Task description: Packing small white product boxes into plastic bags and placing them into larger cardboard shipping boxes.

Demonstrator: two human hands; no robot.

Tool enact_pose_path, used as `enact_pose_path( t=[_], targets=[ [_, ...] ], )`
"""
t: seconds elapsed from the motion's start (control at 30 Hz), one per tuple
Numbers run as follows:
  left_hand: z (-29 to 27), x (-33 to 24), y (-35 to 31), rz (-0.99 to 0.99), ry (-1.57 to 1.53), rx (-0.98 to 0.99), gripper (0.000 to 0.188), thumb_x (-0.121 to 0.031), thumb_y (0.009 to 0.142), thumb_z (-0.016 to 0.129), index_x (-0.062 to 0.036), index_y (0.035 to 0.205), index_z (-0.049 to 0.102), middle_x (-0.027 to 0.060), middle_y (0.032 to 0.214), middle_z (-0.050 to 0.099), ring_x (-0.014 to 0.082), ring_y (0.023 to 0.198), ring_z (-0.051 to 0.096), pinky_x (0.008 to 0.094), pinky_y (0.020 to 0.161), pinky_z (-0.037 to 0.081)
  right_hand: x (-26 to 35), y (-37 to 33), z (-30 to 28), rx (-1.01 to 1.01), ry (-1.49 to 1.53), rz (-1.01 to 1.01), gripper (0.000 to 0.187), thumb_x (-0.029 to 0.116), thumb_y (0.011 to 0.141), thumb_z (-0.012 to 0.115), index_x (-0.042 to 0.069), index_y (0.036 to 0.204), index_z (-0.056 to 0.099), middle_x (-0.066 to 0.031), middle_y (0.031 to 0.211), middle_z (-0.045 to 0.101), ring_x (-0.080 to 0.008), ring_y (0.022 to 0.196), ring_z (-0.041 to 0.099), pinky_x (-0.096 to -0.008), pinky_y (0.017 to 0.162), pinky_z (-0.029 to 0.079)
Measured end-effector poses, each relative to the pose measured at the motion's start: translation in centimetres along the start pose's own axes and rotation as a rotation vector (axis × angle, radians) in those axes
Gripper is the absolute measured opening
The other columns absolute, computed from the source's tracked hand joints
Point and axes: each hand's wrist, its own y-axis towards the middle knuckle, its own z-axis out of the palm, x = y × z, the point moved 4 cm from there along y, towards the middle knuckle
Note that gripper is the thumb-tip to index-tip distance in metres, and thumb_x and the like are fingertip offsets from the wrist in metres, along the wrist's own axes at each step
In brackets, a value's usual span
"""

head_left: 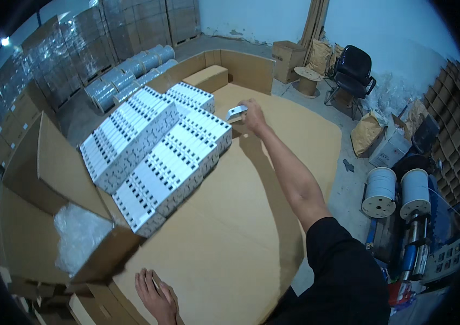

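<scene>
My right hand (pixel 253 116), arm stretched far forward, grips a small pale piece (pixel 236 111) with a bent or angled outline; its exact kind is too small to tell. It is held close to the far right corner of a stepped stack of white boxes (pixel 159 168) marked with rows of black patches. My left hand (pixel 156 295) lies near the front edge of the brown cardboard sheet (pixel 240 216), fingers stretched out and nothing in them. The stack rests on that same sheet, between my two hands and to the left.
An open carton (pixel 56 179) with crumpled clear plastic (pixel 81 235) stands at the left. A closed brown box (pixel 206 79) lies beyond the stack. Right of the sheet are a black chair (pixel 352 70), wire spools (pixel 379 189) and a paper sack (pixel 370 132). Wrapped pallets (pixel 86 40) line the back left.
</scene>
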Motion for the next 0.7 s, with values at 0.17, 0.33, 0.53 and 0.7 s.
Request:
enact_pose_path(
  t=[0.17, 0.33, 0.53, 0.7],
  targets=[
    [0.4, 0.7, -0.7, -0.104, -0.048, 0.009, 0.039, -0.006, 0.089, 0.058, 0.0008, 0.127, 0.057, 0.0209, 0.138, 0.052, 0.043, 0.134, 0.043, 0.0521, 0.113, 0.033, 0.1, -6.0, -5.2, -0.068, -0.035, 0.013, 0.031, -0.002, 0.077, 0.07, 0.007, 0.107, 0.068, -0.0164, 0.109, 0.063, -0.0356, 0.104, 0.062, -0.0429, 0.092, 0.051],
    [-0.2, 0.9, -1.1, -0.061, -0.195, -0.05, 0.031, -0.004, 0.091, 0.059, 0.0011, 0.121, 0.059, 0.0185, 0.132, 0.055, 0.0377, 0.13, 0.047, 0.0469, 0.111, 0.038, 4.8, -12.6, -6.4, -0.005, -0.013, -0.03, 0.031, 0.001, 0.077, 0.071, 0.007, 0.107, 0.068, -0.0152, 0.105, 0.065, -0.0334, 0.101, 0.063, -0.0426, 0.09, 0.052],
    [-0.9, 2.0, -1.4, -0.181, -0.522, -0.124, 0.028, -0.005, 0.093, 0.058, 0.0001, 0.121, 0.06, 0.0174, 0.121, 0.06, 0.0319, 0.116, 0.058, 0.0401, 0.099, 0.049, 15.3, -20.7, -4.1, 0.143, 0.142, -0.137, 0.029, 0.002, 0.079, 0.071, 0.006, 0.107, 0.069, -0.0144, 0.101, 0.064, -0.0305, 0.09, 0.065, -0.0381, 0.077, 0.055],
    [-0.8, 4.3, -2.1, -0.354, -0.761, -0.185, 0.027, -0.01, 0.097, 0.058, -0.0018, 0.122, 0.059, 0.0136, 0.104, 0.067, 0.0209, 0.093, 0.066, 0.0335, 0.087, 0.053, 26.5, -27.7, -0.9, 0.317, 0.402, -0.272, 0.023, 0.001, 0.08, 0.069, 0.003, 0.103, 0.068, -0.0135, 0.096, 0.063, -0.0274, 0.082, 0.065, -0.0351, 0.07, 0.054]
  ],
)
